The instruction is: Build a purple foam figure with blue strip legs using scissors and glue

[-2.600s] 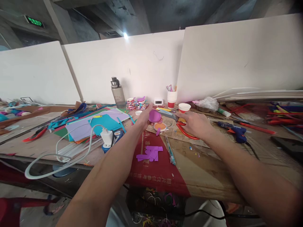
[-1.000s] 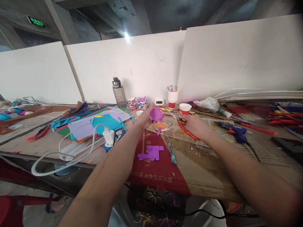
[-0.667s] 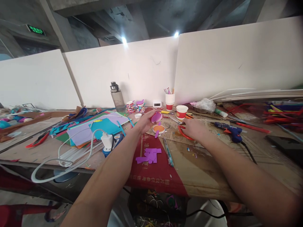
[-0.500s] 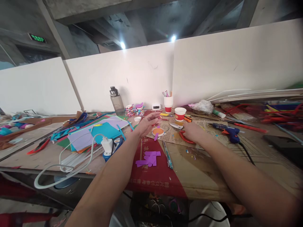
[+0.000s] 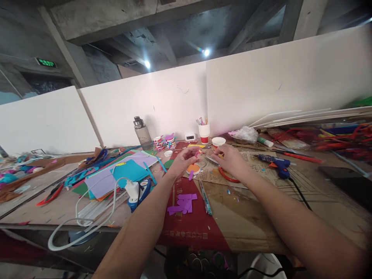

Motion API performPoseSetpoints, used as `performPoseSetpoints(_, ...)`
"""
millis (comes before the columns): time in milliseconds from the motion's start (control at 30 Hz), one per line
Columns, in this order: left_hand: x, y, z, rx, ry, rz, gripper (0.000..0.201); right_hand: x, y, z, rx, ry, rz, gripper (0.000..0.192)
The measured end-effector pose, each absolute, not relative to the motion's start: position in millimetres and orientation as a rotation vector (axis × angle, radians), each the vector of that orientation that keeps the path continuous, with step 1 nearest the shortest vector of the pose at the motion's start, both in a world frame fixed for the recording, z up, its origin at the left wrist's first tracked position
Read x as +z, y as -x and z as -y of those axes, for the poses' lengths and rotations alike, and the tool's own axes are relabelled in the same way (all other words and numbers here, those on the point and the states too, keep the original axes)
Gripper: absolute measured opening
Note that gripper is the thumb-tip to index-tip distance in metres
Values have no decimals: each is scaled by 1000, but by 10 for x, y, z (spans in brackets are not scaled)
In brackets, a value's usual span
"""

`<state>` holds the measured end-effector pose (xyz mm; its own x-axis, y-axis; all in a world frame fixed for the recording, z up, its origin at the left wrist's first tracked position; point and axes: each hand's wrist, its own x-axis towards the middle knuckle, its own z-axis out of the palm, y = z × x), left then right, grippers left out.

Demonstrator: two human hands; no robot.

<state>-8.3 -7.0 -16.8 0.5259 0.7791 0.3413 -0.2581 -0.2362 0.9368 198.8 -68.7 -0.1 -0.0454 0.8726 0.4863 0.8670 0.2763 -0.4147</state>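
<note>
The left hand (image 5: 182, 162) pinches a small pink piece (image 5: 198, 154). The right hand (image 5: 229, 159) rests curled over red scissors (image 5: 225, 175) just below it.

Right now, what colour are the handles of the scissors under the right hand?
Red; the scissors' looped handles show under the right hand in the head view.

White characters on the red sheet (image 5: 192, 224) and the green sign (image 5: 45, 62) seem too blurred to read.
</note>
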Motion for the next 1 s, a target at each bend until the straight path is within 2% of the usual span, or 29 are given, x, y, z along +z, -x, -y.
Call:
performPoseSetpoints(67,-169,76,84,1008,-1487,-447,50,-25,-1953,700,42,1408,1829,22)
performPoseSetpoints(200,-149,35,149,910,-1464,-431,55,-63,-1879,738,155,1262,1850,37)
performPoseSetpoints(433,-188,-78,209,831,-1334,-581,60,-63,-1850,752,239,1099,1869,14)
performPoseSetpoints(633,-183,-88,220,805,-1341,-608,61,-85,-1853,716,452,1140,1838,17)
performPoseSetpoints(800,-186,-31,106,904,-1340,-771,67,-110,-1882,686,458,1198,1789,19)
performPoseSetpoints(900,-165,76,-21,1097,-1551,-1160,49,-136,-1907,669,295,1244,1870,16)
performPoseSetpoints(1000,-151,183,-102,1056,-1830,-1488,25,-156,-1912,680,161,1318,2075,14)
